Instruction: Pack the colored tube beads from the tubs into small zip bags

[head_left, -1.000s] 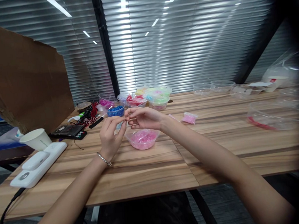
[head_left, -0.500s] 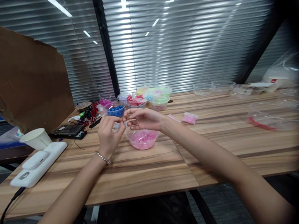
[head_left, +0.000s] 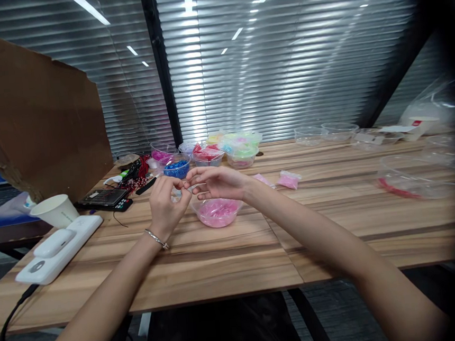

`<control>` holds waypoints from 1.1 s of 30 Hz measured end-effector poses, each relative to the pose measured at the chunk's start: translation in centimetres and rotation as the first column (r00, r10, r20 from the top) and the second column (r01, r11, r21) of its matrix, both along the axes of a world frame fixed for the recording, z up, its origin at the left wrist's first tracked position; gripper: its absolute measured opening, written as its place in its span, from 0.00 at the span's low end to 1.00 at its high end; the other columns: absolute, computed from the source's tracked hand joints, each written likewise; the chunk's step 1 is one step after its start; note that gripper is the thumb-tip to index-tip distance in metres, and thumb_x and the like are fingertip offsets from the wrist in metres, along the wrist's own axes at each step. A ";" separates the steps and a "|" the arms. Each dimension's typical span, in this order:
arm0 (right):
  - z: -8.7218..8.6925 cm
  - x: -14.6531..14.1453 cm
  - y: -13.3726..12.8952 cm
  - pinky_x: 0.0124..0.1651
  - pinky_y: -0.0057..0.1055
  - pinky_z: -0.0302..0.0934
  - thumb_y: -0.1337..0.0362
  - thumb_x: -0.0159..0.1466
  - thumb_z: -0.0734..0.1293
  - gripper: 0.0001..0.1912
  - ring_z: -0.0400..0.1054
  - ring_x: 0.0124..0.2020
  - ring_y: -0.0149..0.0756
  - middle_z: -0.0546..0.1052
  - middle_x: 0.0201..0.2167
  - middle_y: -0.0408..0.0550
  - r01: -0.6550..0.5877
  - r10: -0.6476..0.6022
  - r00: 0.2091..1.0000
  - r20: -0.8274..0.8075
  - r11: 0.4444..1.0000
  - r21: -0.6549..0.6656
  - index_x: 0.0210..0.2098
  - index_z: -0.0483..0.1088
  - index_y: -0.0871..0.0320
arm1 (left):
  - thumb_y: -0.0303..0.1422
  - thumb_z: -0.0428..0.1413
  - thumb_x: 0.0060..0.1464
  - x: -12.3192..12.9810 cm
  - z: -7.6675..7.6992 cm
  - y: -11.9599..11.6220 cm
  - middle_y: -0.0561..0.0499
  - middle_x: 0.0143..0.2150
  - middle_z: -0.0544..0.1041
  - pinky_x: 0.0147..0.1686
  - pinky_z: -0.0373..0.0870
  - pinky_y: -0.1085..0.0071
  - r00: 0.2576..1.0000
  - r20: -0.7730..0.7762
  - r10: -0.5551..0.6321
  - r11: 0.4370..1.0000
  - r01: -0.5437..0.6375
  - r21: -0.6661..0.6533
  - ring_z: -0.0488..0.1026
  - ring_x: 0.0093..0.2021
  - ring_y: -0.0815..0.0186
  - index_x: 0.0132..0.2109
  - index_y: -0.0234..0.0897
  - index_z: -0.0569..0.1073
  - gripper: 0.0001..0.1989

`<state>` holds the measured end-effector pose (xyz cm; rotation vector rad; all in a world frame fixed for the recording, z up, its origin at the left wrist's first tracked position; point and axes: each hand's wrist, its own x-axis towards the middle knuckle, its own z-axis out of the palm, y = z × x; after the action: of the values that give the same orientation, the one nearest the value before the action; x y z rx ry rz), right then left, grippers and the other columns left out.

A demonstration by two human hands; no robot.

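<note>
Bowl of pink pieces (head_left: 218, 215) — below and right of your grip.
Your left hand (head_left: 165, 201) and right hand (head_left: 224, 182) meet at the fingertips (head_left: 180, 184); whether they pinch anything small, you cannot tell. Beyond the grip stands a bowl of blue pieces (head_left: 176, 169) — pink packets (head_left: 289, 180) lie well to its right.

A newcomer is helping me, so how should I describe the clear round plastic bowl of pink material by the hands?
Start at the wood-grained table and find the person's bare right hand. Just below it in the view sits the clear round plastic bowl. Its pink contents set it apart from the clear plastic bowl of blue pieces farther back.
</note>
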<state>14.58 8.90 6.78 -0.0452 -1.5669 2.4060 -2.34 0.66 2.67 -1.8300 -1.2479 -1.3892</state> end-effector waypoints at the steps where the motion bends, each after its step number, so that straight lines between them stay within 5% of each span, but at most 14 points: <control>1: 0.0 0.0 -0.1 0.39 0.25 0.65 0.72 0.60 0.67 0.07 0.66 0.35 0.28 0.73 0.37 0.46 0.005 -0.005 1.000 0.005 1.000 0.002 0.39 0.71 0.59 | 0.27 0.56 0.51 0.0 0.0 0.0 0.52 0.28 0.71 0.34 0.65 0.67 1.000 -0.001 -0.004 1.000 0.004 -0.002 0.68 0.32 0.64 0.31 0.38 0.68 0.04; 17: 0.1 0.2 0.4 0.40 0.27 0.65 0.70 0.58 0.70 0.09 0.67 0.34 0.28 0.72 0.34 0.43 0.070 -0.074 0.996 0.041 0.994 0.087 0.39 0.71 0.58 | 0.25 0.52 0.53 -0.1 -0.1 -0.1 0.52 0.29 0.68 0.34 0.63 0.68 1.000 0.002 -0.016 0.999 0.016 -0.034 0.65 0.32 0.65 0.32 0.38 0.64 0.05; 21: 0.0 0.4 1.1 0.34 0.23 0.60 0.70 0.56 0.72 0.10 0.61 0.27 0.24 0.68 0.29 0.39 0.167 -0.176 0.983 0.048 0.974 0.151 0.38 0.71 0.57 | 0.26 0.50 0.58 0.1 -0.1 -0.1 0.51 0.31 0.69 0.36 0.63 0.67 0.999 -0.027 -0.030 0.993 0.027 -0.111 0.66 0.34 0.64 0.33 0.37 0.65 0.05; 27: 1.9 2.1 2.0 0.26 0.22 0.52 0.69 0.61 0.69 0.03 0.47 0.19 0.22 0.54 0.18 0.33 0.230 -0.230 0.973 -0.005 0.972 0.052 0.33 0.70 0.58 | 0.28 0.47 0.61 0.0 -0.5 0.2 0.50 0.33 0.69 0.38 0.63 0.67 0.998 -0.054 -0.033 0.976 0.021 -0.216 0.66 0.36 0.63 0.35 0.37 0.65 0.06; 30: 2.5 4.8 2.6 0.28 0.23 0.55 0.66 0.60 0.69 0.05 0.48 0.19 0.23 0.53 0.16 0.32 0.340 -0.348 0.937 0.021 0.926 0.164 0.37 0.71 0.57 | 0.30 0.46 0.62 -0.2 -0.7 0.4 0.49 0.33 0.69 0.39 0.63 0.67 0.999 -0.027 -0.030 0.967 0.022 -0.254 0.67 0.36 0.63 0.35 0.38 0.65 0.07; 33: 1.7 9.6 3.9 0.36 0.26 0.61 0.61 0.58 0.70 0.10 0.63 0.28 0.27 0.69 0.26 0.40 0.483 -0.555 0.828 0.081 0.780 0.398 0.39 0.71 0.56 | 0.30 0.45 0.62 -0.2 -0.7 0.5 0.49 0.33 0.69 0.38 0.62 0.68 0.999 0.029 -0.037 0.953 0.044 -0.300 0.67 0.37 0.63 0.35 0.38 0.65 0.08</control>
<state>24.20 12.84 8.49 -0.5830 -1.7693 1.6961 -2.54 1.19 1.96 -2.0551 -1.5099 -1.3017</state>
